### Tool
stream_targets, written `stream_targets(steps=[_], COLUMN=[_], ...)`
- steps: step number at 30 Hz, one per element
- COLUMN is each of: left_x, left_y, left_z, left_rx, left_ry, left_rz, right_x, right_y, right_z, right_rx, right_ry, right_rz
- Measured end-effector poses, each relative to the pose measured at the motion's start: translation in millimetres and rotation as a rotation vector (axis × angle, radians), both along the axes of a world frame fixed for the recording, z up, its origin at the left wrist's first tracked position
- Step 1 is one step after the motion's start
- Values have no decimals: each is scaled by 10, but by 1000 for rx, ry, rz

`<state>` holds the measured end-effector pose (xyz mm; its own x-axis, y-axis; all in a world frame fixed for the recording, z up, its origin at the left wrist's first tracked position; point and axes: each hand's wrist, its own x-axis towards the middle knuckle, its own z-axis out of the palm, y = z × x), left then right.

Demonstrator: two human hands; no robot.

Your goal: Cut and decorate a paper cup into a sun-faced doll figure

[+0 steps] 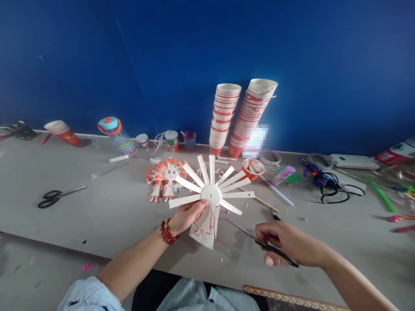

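Note:
My left hand [187, 217] pinches a cut paper cup [211, 195] by its round base, thumb on top. White strips fan out from the base, and a wider flap [203, 229] with red drawn lines hangs below. In my right hand [280, 244] is a pair of scissors [266, 246], with a long blade pointing left towards the flap but apart from it. Part of the scissors is hidden by my fingers. Behind my left hand lie finished-looking paper dolls [169, 179] with orange-tipped strips around their heads.
Two tall stacks of paper cups [225, 116] lean near the blue wall. A cup of paper scraps [253, 168] stands before them. Another pair of scissors [55, 198] lies at left, near a clear bottle [119, 138]. A blue glue gun [320, 177] with its cord lies at right.

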<state>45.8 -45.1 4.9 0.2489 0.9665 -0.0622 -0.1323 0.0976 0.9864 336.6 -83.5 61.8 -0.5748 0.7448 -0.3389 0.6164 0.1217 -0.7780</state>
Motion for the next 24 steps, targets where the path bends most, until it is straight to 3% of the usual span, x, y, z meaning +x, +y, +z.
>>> stream_targets(steps=[3,7,11,15,24], left_x=[-5,12,31,45,153], left_y=[3,-7,-12,-13,-55], left_z=[-7,-66,-70,7,-11], left_rx=[140,257,353,348,126], left_ry=[169,273,327,307,69], left_rz=[37,114,230,175,113], right_x=[-24,-412,-855,-1053,-1196], right_y=[-97,-95,45,133,126], right_z=[-120,-281,-318,-306,-325], right_rx=[3,79,146,211,227], right_ry=[200,492,610,627,800], right_rz=[-198,-542,-616,-688,-820])
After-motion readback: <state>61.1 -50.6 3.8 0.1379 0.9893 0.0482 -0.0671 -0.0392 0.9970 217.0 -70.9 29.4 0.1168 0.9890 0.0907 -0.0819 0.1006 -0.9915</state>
